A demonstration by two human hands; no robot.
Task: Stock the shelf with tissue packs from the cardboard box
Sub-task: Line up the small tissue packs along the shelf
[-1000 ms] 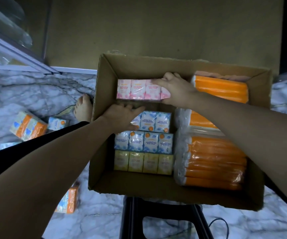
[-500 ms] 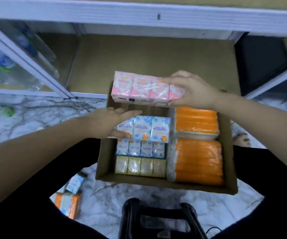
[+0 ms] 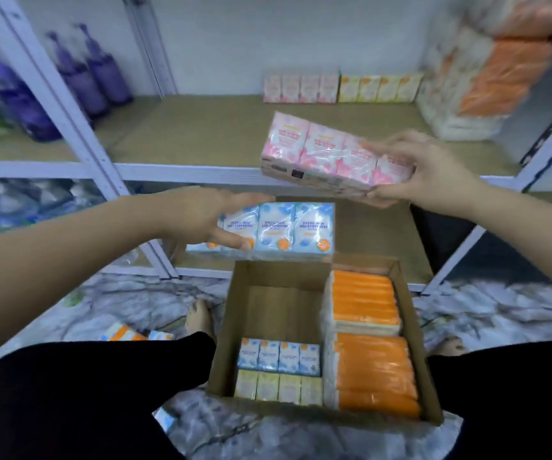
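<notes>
Pink pack (image 3: 327, 154) up in the air, tilted, just in front of the shelf (image 3: 221, 127). Could slip and fall back into the box (image 3: 268, 280), since held only at one end with the far end hanging free. Shiny plastic wrap, so likely slippery too. Could also bump the shelf's front edge on the way in, being low and close to it.

Right hand (image 3: 424, 167) closed on the near end of the pink pack, thumb under, fingers on top. Left hand (image 3: 215, 217) wrapped on one end of a blue pack (image 3: 278, 227), fingers over its front, lifted just above the box and below the pink one. Both hands full, so nothing free to catch a drop.

Already on the shelf at the back: a pink row (image 3: 301, 88) and a yellow row (image 3: 381, 88), side by side, touching. Plenty of bare shelf in front of them. Big orange bundle (image 3: 487, 78) at the right end.

Left in the box: small blue packs (image 3: 278, 356), yellow packs (image 3: 278, 386) and orange packs (image 3: 364, 303). Job only partly done, by the look of it.

Purple bottles (image 3: 79, 74) on the next shelf over, blurry.
</notes>
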